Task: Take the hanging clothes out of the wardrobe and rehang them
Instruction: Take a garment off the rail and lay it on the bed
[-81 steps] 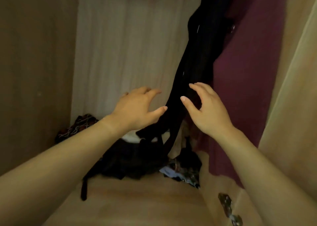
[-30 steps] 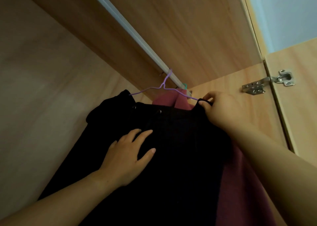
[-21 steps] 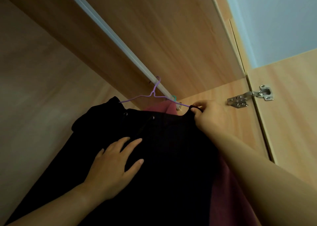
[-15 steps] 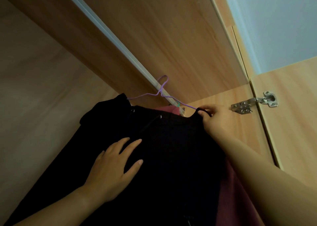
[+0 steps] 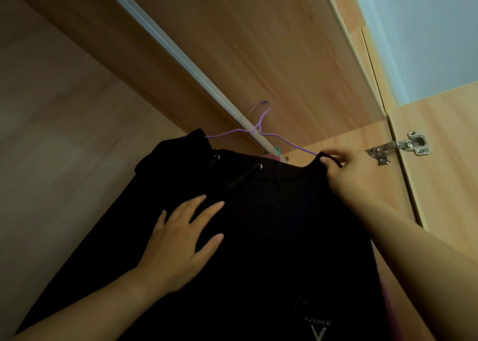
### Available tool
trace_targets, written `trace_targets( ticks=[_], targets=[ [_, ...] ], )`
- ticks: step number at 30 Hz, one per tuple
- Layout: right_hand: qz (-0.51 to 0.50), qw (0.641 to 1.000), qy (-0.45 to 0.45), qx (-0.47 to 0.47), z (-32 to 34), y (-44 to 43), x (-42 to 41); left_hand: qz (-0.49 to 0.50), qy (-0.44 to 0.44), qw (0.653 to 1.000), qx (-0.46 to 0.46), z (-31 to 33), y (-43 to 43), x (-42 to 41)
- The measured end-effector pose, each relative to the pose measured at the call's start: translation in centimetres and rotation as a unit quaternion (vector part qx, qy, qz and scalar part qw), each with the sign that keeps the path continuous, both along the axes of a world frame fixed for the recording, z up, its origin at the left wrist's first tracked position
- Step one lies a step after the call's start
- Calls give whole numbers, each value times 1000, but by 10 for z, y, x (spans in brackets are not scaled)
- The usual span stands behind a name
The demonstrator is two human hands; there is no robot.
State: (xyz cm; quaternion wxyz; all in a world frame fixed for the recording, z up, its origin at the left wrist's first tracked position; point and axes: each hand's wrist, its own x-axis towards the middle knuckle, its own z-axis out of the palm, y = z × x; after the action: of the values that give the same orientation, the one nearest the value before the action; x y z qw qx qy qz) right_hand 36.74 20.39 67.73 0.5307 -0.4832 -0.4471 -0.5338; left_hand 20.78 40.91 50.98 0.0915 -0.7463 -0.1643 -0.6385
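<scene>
The black hoodie (image 5: 271, 224) hung at the centre of the frame on a purple hanger (image 5: 261, 131), just below the white rail (image 5: 181, 58), which ran from upper left to centre. The left hand (image 5: 178, 242) lay flat on the hoodie's front at lower centre, fingers straight and spread, gripping nothing. The right hand (image 5: 354, 175), at centre right, pinched the hoodie's shoulder edge at the hanger's right end between thumb and curled fingers. Whether the hook sat on the rail could not be determined. A metal hinge (image 5: 398, 148) was fixed at right.

Head view – tilted upward, close under the wardrobe rail (image 5: 178, 56)
</scene>
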Motion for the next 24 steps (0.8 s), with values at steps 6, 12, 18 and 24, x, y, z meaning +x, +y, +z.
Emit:
trace_targets(
  ticks=[6,12,18,24],
  targets=[
    [21,999,27,-29,-53,-31,15,4,-8,999,37,-31,-13,-6],
    [-2,998,21,-66,-141,-41,16,-32,-24,999,33,-106,-34,-21],
    [-17,994,-8,-111,-248,-51,15,-47,-59,997,27,-168,-47,-45],
    [-27,987,-10,-157,-332,-70,8,-12,20,997,-69,-207,-24,-68]
  ],
)
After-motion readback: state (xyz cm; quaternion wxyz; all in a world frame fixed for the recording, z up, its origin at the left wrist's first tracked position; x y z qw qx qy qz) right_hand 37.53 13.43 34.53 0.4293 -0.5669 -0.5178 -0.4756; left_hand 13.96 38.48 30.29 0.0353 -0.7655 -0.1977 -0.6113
